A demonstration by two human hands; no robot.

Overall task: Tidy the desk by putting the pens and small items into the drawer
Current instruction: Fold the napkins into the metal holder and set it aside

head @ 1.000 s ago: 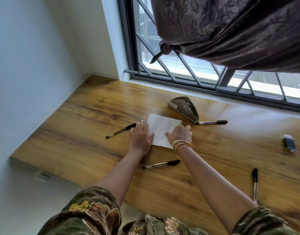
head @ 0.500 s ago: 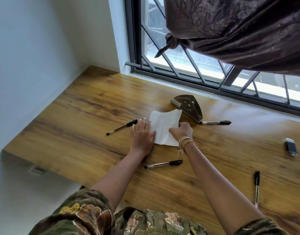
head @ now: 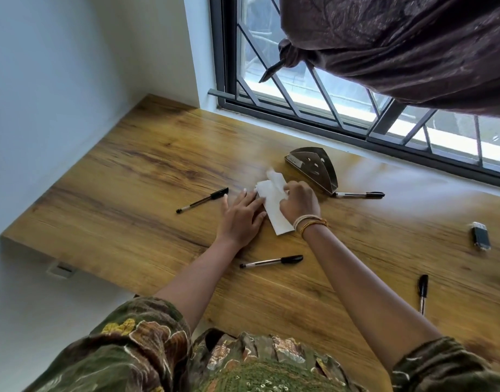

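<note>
Right grip (head: 299, 203) pinches the white tissue (head: 274, 210); left grip (head: 241, 219) lies flat, fingers straight, on its edge.
Four pens rest apart on the tabletop (head: 130, 193); nearest pen (head: 271, 261) between the forearms.

No text, brand, number or sign can be read. The metal napkin holder (head: 312, 173) carries a pale sticker along its base edge, but whatever is printed on it is too small and blurred to make out.
</note>
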